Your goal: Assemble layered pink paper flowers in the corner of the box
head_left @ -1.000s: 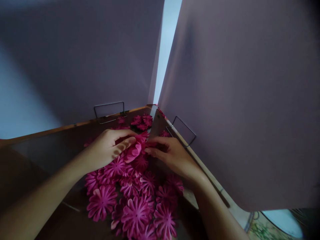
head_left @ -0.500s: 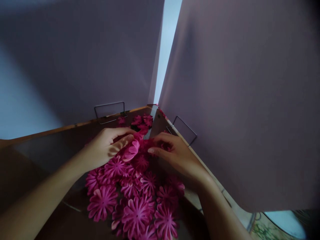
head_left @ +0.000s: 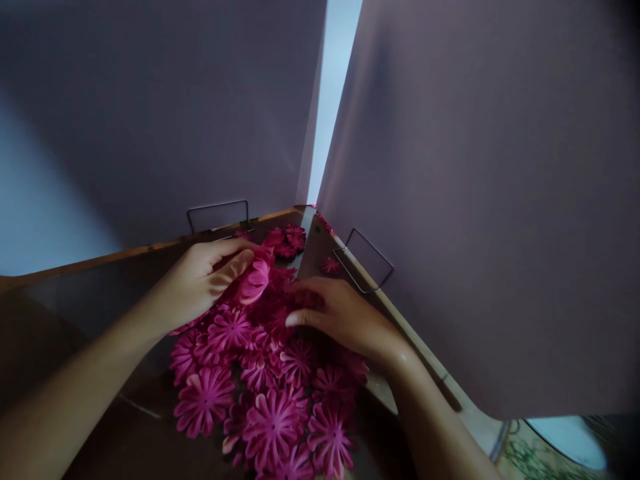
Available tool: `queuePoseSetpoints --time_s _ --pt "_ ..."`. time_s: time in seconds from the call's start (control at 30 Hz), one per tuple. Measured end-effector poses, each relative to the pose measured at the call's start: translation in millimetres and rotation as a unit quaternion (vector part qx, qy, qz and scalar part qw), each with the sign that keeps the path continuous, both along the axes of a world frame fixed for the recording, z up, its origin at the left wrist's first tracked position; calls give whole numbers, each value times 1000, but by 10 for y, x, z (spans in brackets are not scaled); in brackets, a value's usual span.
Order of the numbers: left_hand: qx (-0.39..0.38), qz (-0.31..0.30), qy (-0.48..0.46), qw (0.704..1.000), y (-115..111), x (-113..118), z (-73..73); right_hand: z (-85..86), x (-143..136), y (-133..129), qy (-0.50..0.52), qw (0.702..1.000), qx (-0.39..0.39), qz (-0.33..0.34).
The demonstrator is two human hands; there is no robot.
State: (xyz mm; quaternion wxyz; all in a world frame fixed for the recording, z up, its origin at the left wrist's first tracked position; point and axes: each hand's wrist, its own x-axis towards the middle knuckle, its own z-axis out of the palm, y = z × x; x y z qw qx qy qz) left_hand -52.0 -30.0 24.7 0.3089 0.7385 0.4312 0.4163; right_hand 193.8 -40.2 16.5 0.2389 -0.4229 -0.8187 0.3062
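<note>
My left hand point(head_left: 213, 277) pinches a pink artificial flower head point(head_left: 255, 281) between thumb and fingers, above the back of a pile. My right hand point(head_left: 333, 310) reaches in from the right, its thumb apart from its curled fingers, over pink petals; nothing shows plainly held in it. Below both hands lies a heap of magenta fabric flower heads point(head_left: 274, 425), many-petalled, each with a small dark centre. A smaller cluster of the same flowers point(head_left: 290, 240) sits near the far corner. The right fingertips are partly lost among dark petals.
Two large dull panels point(head_left: 160, 113) point(head_left: 480, 200) stand behind the dark tabletop point(head_left: 125, 440), with a bright gap point(head_left: 327, 100) between them. Thin wire stands point(head_left: 217, 205) point(head_left: 373, 263) rest at their feet. One loose flower point(head_left: 330, 265) lies by the right edge. A white round object point(head_left: 567, 440) is low at right.
My left hand has shifted slightly left and up with the flower head. My right hand has moved down and a little left, uncovering a loose flower by the right edge.
</note>
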Motion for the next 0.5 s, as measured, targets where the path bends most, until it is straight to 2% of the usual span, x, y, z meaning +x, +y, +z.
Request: queuePoseSetpoints --time_s 0.1,0.2,0.33,0.43,0.5 --pt "-11 4 -17 1000 -5 -8 11 -136 -64 21 -76 995 31 59" --pt "-23 0 -29 999 -3 0 21 -128 -94 19 -73 992 58 81" --pt "-32 -12 -34 999 14 7 7 14 -47 -1 -18 998 48 37" --pt "-26 -5 -27 999 22 -3 -8 79 8 -18 32 999 -3 4" --pt "-19 5 -21 1000 15 -8 1 97 41 -28 65 997 -50 13"
